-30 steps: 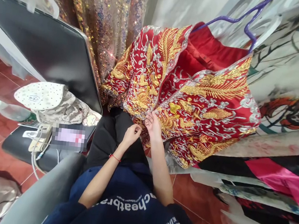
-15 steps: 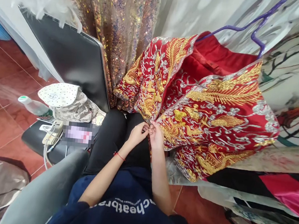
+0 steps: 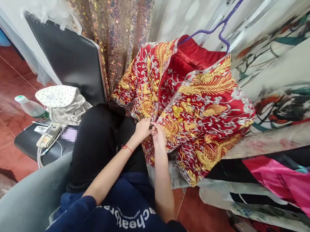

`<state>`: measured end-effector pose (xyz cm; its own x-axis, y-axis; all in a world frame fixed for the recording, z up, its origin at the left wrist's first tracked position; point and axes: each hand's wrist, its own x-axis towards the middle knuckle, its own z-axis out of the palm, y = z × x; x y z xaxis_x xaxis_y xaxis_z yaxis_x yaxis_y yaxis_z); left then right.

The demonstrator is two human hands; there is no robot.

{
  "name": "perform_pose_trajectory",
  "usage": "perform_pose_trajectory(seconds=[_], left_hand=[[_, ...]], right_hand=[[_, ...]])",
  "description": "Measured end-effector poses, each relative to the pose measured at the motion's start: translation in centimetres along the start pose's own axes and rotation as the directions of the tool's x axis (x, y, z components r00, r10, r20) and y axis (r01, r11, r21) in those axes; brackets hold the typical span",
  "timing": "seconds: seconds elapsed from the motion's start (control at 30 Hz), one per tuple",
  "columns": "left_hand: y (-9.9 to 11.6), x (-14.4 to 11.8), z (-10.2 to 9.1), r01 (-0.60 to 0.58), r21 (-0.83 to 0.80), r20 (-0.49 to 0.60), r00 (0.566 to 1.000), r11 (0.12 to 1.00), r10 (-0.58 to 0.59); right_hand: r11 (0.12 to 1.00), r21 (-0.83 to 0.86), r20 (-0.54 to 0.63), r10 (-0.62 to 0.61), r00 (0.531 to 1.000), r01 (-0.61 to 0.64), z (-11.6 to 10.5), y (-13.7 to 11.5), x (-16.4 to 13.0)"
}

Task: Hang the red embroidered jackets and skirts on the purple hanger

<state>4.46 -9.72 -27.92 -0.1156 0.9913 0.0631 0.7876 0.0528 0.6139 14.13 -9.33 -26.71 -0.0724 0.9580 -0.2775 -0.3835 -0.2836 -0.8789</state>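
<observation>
A red jacket (image 3: pixel 207 95) with dense gold and silver embroidery hangs in front of me on a purple hanger (image 3: pixel 208 32). Its collar is parted and the two front edges draw together lower down. There, my left hand (image 3: pixel 143 129) pinches the jacket's front edge, knuckles up. Close against it, my right hand (image 3: pixel 158 135) is closed with fingers curled at the same front seam. A tiny dark bit shows between the fingertips, too small to name. The fingers hide the fastening itself.
Left of my legs, a black chair (image 3: pixel 67 58) holds a spotted white cloth bag (image 3: pixel 62 100), a power strip (image 3: pixel 48 135) with cables and a blurred phone (image 3: pixel 69 133). A bottle (image 3: pixel 30 106) stands nearby. Sequined fabric (image 3: pixel 120 27) hangs behind; more garments (image 3: pixel 284 177) hang at right.
The view has shifted, so the jacket and hanger sit further left. My knee has moved left. Both hands stay at the front edge, with the left fingers now higher over the seam.
</observation>
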Motion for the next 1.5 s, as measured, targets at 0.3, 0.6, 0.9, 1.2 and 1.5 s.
perform_pose_trajectory(seconds=[0.3,0.6,0.9,1.2,1.5], left_hand=[[0.7,1.0,0.4,-0.071,0.072,0.031,0.997,0.995,0.069],[0.7,0.4,-0.1,-0.073,-0.037,-0.001,0.997,0.997,0.073],[-0.9,-1.0,-0.5,-0.063,-0.114,0.006,0.998,0.991,0.064],[-2.8,-0.7,-0.9,-0.069,-0.120,-0.007,0.998,0.990,0.069],[-2.4,0.8,-4.2,-0.175,-0.249,-0.224,0.967,0.953,0.119]], right_hand=[[1.000,-0.016,-0.022,-0.016,1.000,0.015,-1.3,-0.3,0.5],[0.997,-0.048,-0.031,-0.068,0.997,0.066,0.6,-1.2,-0.6],[0.976,-0.055,-0.117,-0.217,0.969,0.212,5.1,-5.7,-2.1],[0.889,-0.181,-0.105,-0.443,0.890,0.421,9.5,-11.4,-2.3],[0.885,-0.200,-0.084,-0.442,0.893,0.420,9.7,-10.6,-2.6]])
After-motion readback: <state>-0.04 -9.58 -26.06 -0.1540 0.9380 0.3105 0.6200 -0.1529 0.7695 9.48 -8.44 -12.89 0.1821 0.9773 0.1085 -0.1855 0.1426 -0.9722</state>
